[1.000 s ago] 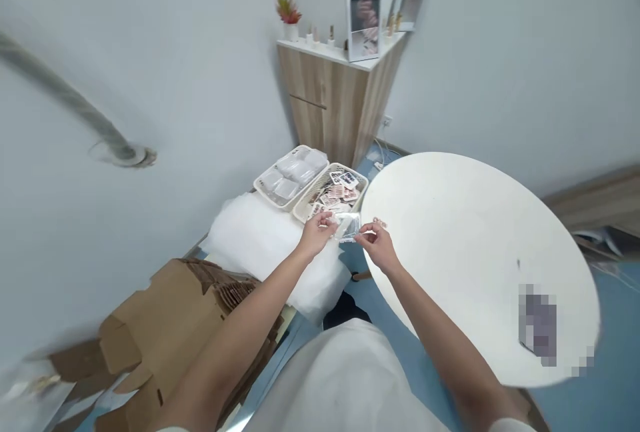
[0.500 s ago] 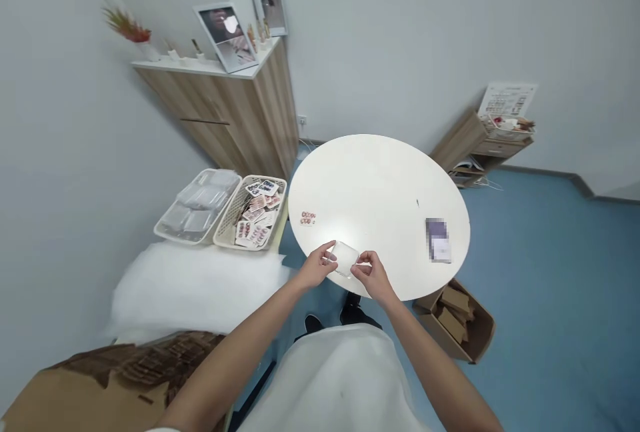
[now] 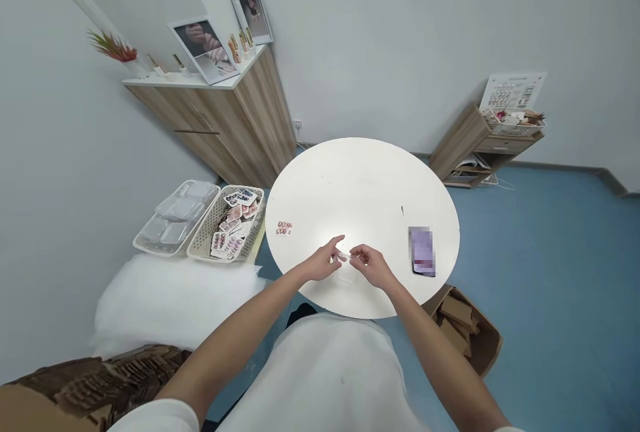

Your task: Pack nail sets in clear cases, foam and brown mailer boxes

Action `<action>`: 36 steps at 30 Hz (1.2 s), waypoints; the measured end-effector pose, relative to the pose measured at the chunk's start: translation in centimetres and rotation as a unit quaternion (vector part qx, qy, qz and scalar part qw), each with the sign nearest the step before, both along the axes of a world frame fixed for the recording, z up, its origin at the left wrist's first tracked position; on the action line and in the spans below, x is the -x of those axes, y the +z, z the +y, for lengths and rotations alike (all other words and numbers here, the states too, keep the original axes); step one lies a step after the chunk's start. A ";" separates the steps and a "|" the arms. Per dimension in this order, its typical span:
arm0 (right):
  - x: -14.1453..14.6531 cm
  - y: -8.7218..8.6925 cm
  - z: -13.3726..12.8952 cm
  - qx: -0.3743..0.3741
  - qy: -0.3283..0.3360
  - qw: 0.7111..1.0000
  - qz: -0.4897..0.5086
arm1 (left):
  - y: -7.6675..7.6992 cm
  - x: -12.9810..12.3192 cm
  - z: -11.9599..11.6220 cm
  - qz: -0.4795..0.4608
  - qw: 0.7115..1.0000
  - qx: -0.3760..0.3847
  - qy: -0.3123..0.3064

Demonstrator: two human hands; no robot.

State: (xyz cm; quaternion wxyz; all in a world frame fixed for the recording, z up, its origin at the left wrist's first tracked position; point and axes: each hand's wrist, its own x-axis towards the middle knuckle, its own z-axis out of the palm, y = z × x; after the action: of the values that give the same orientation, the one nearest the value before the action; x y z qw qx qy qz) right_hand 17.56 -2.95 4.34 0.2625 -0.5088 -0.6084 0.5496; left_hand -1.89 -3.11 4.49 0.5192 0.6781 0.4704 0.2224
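Over the near part of the round white table (image 3: 360, 185), my left hand (image 3: 323, 261) and my right hand (image 3: 371, 265) hold a small clear plastic piece (image 3: 344, 256) between them. It looks thin and is seen nearly edge-on. My left forefinger is raised off it, while the thumb and other fingers are at its left end. The fingertips of my right hand pinch its right end. A card of pink nail-like pieces (image 3: 284, 228) lies at the table's left. A blurred purple phone-like item (image 3: 423, 251) lies at the right.
Left of the table stand a basket of nail cards (image 3: 194, 253) and a basket of clear packages (image 3: 145, 249). An open cardboard box (image 3: 487, 352) sits on the floor at the right. Cabinets (image 3: 260, 109) stand behind, with picture frames on top.
The clear piece has tipped from a broad face-up view to nearly edge-on. My left forefinger has lifted from it. The whole view has shifted slightly.
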 end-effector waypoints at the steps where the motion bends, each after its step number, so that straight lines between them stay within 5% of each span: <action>1: -0.2 -0.1 0.1 0.012 -0.001 1.000 -0.004 | 0.0 -0.3 0.2 -0.007 1.000 0.000 0.005; 6: -1.1 -0.4 -0.6 0.076 -0.016 0.996 0.044 | -0.3 -1.2 1.5 -0.078 0.993 0.027 0.078; 11: -0.8 -0.6 -2.0 0.113 -0.125 0.980 0.110 | -1.3 0.6 2.0 -0.111 0.977 0.063 0.172; 16: 0.4 -0.2 -3.0 0.125 -0.221 0.956 0.150 | -2.2 2.2 0.6 -0.117 0.977 0.161 0.070; 23: 2.8 -0.3 -4.3 0.119 -0.269 0.945 0.142 | -1.6 1.8 1.1 -0.142 0.977 0.155 0.025; 31: 1.4 -0.3 -4.8 0.039 -0.258 0.965 0.016 | -1.6 2.1 2.0 -0.169 0.967 0.190 0.035; 36: -0.8 1.5 -3.3 -0.014 -0.106 0.993 0.051 | -1.3 1.2 2.6 -0.176 0.962 0.196 0.068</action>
State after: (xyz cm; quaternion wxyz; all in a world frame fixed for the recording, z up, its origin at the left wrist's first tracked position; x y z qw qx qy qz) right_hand 18.34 -6.22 5.88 0.3568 -0.5380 -0.5445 0.5355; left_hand -3.12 -0.56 3.19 0.6998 0.4800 0.4510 0.2765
